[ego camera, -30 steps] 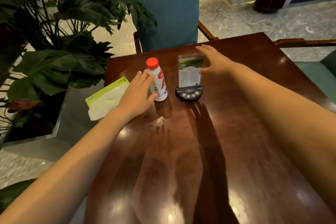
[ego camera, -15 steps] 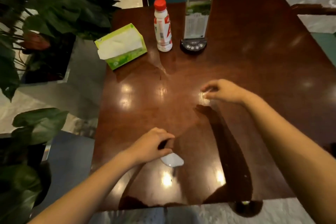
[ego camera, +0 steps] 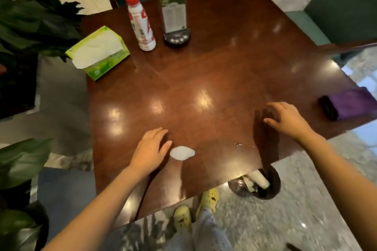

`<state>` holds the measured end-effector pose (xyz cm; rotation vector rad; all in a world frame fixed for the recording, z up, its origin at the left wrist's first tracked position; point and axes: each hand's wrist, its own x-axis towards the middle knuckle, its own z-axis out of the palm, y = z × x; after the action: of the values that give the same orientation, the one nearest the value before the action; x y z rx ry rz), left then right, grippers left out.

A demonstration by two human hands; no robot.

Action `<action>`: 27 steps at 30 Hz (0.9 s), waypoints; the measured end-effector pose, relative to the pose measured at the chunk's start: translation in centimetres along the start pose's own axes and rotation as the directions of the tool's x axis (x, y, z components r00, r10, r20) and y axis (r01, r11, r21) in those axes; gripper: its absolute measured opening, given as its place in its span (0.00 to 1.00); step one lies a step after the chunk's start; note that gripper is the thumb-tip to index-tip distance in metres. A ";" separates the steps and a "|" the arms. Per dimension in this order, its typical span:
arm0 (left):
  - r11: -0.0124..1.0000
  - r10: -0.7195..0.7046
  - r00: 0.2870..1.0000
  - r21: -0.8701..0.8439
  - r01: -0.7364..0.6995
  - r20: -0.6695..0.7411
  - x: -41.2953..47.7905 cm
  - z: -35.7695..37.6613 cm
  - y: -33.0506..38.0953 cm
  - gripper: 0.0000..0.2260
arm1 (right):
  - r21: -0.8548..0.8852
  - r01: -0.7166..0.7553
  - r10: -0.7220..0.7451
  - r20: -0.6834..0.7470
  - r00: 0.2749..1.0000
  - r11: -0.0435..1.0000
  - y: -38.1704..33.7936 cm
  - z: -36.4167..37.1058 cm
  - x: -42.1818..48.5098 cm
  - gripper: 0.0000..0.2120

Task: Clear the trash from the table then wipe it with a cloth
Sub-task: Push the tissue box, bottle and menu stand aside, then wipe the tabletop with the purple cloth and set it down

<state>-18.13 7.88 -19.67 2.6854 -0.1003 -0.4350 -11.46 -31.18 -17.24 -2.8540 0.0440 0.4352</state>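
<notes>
A small white scrap of trash (ego camera: 182, 153) lies near the front edge of the dark wooden table (ego camera: 214, 79). My left hand (ego camera: 150, 149) rests flat just left of it, fingers apart, thumb almost touching the scrap. My right hand (ego camera: 287, 119) hovers over the table's right part with fingers spread and nothing in it. A purple cloth (ego camera: 350, 103) lies rolled at the table's right edge. A few tiny crumbs (ego camera: 241, 145) sit between my hands.
At the back stand a white bottle with a red cap (ego camera: 140, 23), a menu stand (ego camera: 175, 16) and a green tissue pack (ego camera: 98, 53). A round bin (ego camera: 256, 184) with trash sits on the floor under the front edge. Chairs and plants surround the table.
My left hand has opened and now lies flat beside the white scrap. My right hand has moved right and toward the front edge, opening its fingers. The view has pulled back.
</notes>
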 end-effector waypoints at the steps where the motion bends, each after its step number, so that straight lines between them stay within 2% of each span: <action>1: 1.000 0.022 1.000 0.002 -0.022 0.014 0.1 0.0 0.5 0.23 | -0.020 -0.065 0.064 -0.042 0.997 0.998 1.5 -0.2 -0.3 0.29; 3: 0.997 0.071 0.996 0.011 -0.072 0.047 0.4 0.2 2.2 0.23 | -0.027 -0.207 0.203 -0.100 0.974 0.978 4.1 -0.9 -1.0 0.31; 6: 0.986 0.156 0.981 0.034 -0.161 0.112 1.5 0.8 5.9 0.23 | -0.012 -0.355 0.352 -0.098 0.931 0.935 7.3 -1.6 -2.0 0.33; 11: 0.941 0.300 0.928 0.093 -0.326 0.220 5.4 2.7 14.7 0.24 | -0.020 -0.416 0.413 -0.087 0.906 0.909 11.6 -2.3 -2.2 0.33; 20: 0.829 0.433 0.796 0.159 -0.536 0.423 13.4 7.3 33.5 0.24 | -0.028 -0.295 0.294 -0.054 0.954 0.955 19.5 -6.1 -0.4 0.30; 23: 0.796 0.458 0.791 0.207 -0.568 0.406 15.6 8.9 38.5 0.24 | -0.048 -0.227 0.225 -0.048 0.973 0.973 22.5 -7.1 0.7 0.28; 27: 0.787 0.498 0.810 0.231 -0.572 0.310 18.0 11.4 43.1 0.29 | -0.047 -0.159 0.157 -0.043 0.987 0.986 25.7 -7.6 2.0 0.26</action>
<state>-4.83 -38.29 -16.88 2.7162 -1.0687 -0.5802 -9.11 -57.99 -17.13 -2.9206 0.2722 0.4167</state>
